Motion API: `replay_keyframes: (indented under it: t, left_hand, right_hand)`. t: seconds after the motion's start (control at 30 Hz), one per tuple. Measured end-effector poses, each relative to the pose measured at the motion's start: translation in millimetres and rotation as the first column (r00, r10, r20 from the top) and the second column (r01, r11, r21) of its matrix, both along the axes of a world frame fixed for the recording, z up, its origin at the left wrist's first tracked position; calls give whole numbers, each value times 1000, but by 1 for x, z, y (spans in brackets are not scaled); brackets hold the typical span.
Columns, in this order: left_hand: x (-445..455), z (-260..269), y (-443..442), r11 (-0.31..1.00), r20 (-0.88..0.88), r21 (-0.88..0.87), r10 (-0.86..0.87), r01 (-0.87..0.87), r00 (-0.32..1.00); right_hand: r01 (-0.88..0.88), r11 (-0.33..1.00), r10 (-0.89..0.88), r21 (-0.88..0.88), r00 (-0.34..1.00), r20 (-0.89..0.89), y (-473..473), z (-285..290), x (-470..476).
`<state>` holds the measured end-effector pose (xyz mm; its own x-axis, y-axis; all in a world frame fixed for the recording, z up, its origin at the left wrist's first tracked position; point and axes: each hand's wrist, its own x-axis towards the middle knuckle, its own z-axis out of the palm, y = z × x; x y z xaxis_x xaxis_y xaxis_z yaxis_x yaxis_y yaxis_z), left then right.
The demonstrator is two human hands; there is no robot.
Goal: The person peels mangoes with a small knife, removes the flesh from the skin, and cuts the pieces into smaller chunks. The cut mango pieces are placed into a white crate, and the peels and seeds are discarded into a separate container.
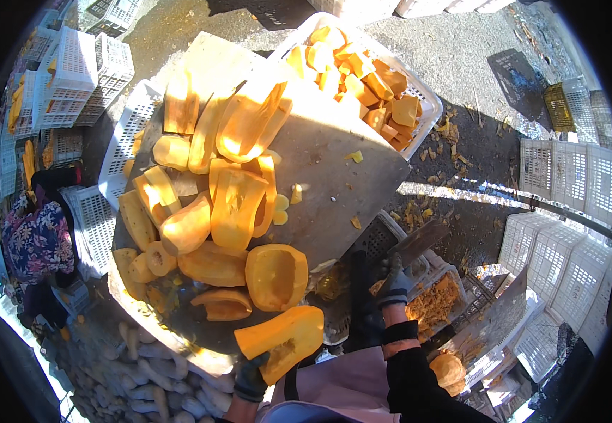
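Note:
My left hand (253, 374), in a dark glove, holds a peeled, halved squash piece (291, 334) at the near edge of the worktable (332, 174). The cut face shows a seed hollow. To the right, my gloved right hand (394, 277) grips a wide-bladed knife (419, 240), held off the table's right side. Several peeled squash halves, such as a hollowed one (276, 277) and a long one (238, 206), lie on the left part of the table. Small yellow slices (280, 210) and scraps are near them.
A white crate (425, 95) of squash chunks (361, 87) stands beyond the table. Unpeeled squashes (152, 380) are piled below left. A bin of orange scraps (435, 301) is at lower right. Stacked crates (554, 264) line the right. Another person (38, 238) is at far left.

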<state>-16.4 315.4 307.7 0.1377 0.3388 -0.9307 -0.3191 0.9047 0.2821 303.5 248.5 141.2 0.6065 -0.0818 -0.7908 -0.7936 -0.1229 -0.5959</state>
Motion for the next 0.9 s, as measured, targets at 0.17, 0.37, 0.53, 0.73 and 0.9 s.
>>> replay_keyframes:
  t: [0.17,0.37,0.53,0.73,0.9]
  left_hand:
    - [-16,5,-6,999,19,37,-35,34,999]
    - [-30,8,-14,942,-183,116,-291,315,939]
    - [-24,6,-15,996,45,85,-19,15,999]
    - [-18,-6,-15,997,24,75,-35,33,999]
    - [24,-30,26,996,139,64,-68,59,988]
  right_hand:
    - [-696,714,677,77,714,176,47,12,-44]
    - [-914,402,905,-41,404,-134,98,-43,-48]
    - [-342,938,346,-60,936,67,12,1,-58]
    - [-584,788,576,196,811,102,110,-23,-26]
    - [-643,765,641,10,764,79,112,-42,22]
